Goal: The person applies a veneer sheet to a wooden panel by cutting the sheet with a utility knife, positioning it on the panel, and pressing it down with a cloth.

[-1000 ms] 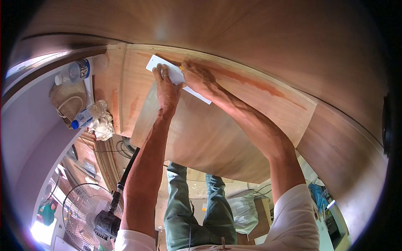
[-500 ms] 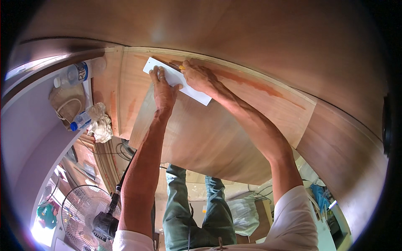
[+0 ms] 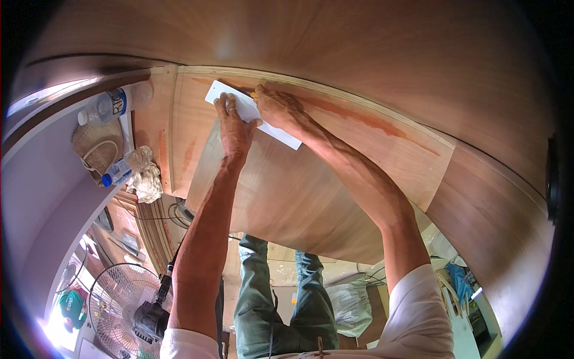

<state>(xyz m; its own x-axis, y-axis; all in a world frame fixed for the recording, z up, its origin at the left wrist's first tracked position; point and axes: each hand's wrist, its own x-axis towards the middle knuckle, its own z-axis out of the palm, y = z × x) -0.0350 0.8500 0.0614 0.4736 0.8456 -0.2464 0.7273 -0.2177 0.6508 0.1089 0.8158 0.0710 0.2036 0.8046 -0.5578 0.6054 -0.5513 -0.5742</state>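
Note:
My left hand (image 3: 235,128) presses on a white rectangular plate (image 3: 281,136), its fingers stretched out and the thumb apart. The plate lies slantwise on a brown wood-grain sheet (image 3: 281,197). Closed around a utility knife (image 3: 254,94), my right hand (image 3: 280,109) rests at the plate's far edge. Only a small yellow part of the knife shows; its tip is hidden. Under the sheet is a plywood panel (image 3: 371,155) with a reddish-brown smear.
At the left, two plastic bottles (image 3: 107,107) and a tan cap (image 3: 94,146) lie beside a crumpled white cloth (image 3: 145,182). A standing fan (image 3: 122,308) is at the lower left. A large brown panel (image 3: 335,42) rises along the far side. A whitish bag (image 3: 350,308) sits on the floor.
My right hand has slid a little to the left along the plate's far edge, with the knife in it. My left hand and the plate have stayed nearly still.

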